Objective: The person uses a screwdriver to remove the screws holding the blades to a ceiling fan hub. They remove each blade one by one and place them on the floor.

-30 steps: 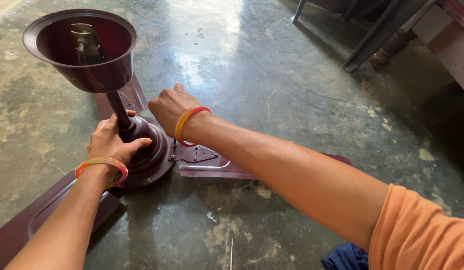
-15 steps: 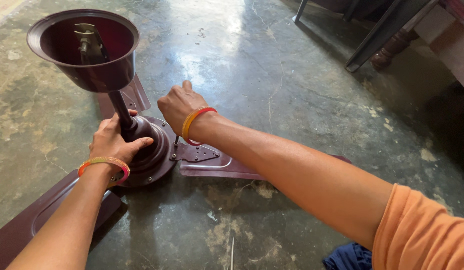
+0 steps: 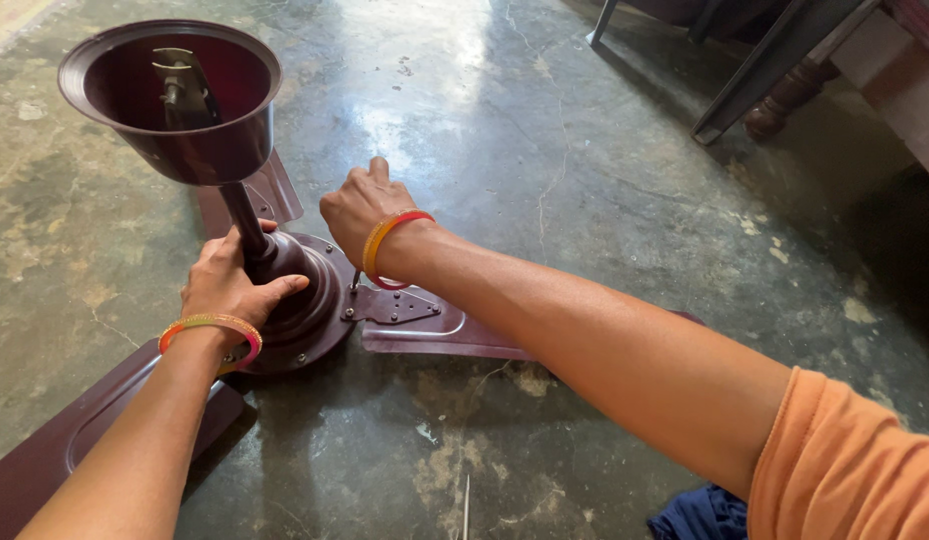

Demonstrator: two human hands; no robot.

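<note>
A maroon ceiling fan [image 3: 305, 300] lies on the concrete floor [image 3: 585, 150] with its round motor housing facing up and its downrod [image 3: 243, 215] standing upright from the centre. At the top of the rod sits a wide maroon canopy cup [image 3: 175, 100], open side up, with a metal hanger bracket [image 3: 185, 85] showing inside it.

The left hand [image 3: 230, 285] wraps around the base of the downrod where it meets the motor housing; its grip is clamped on the fan, thumb to one side and fingers curled round the other. A striped bangle [image 3: 213, 325] sits on that wrist.

The right hand [image 3: 365, 210] is closed into a loose fist just beside the housing, above the bracket of one blade. A thin metal shaft [image 3: 355, 282] shows below it, its tip at a screw of the blade bracket [image 3: 395, 305]; the grip is closed on this tool, though its handle is hidden in the hand. Orange and red bangles [image 3: 390, 245] circle the wrist, and an orange sleeve [image 3: 845, 470] shows near the shoulder.

One blade [image 3: 445, 335] runs out under the right forearm, another blade [image 3: 75, 440] reaches toward the lower left corner under the left arm, and a third [image 3: 275, 190] shows behind the housing. Dark furniture legs [image 3: 775, 60] stand at the upper right, and a blue cloth [image 3: 700, 515] lies at the lower edge
</note>
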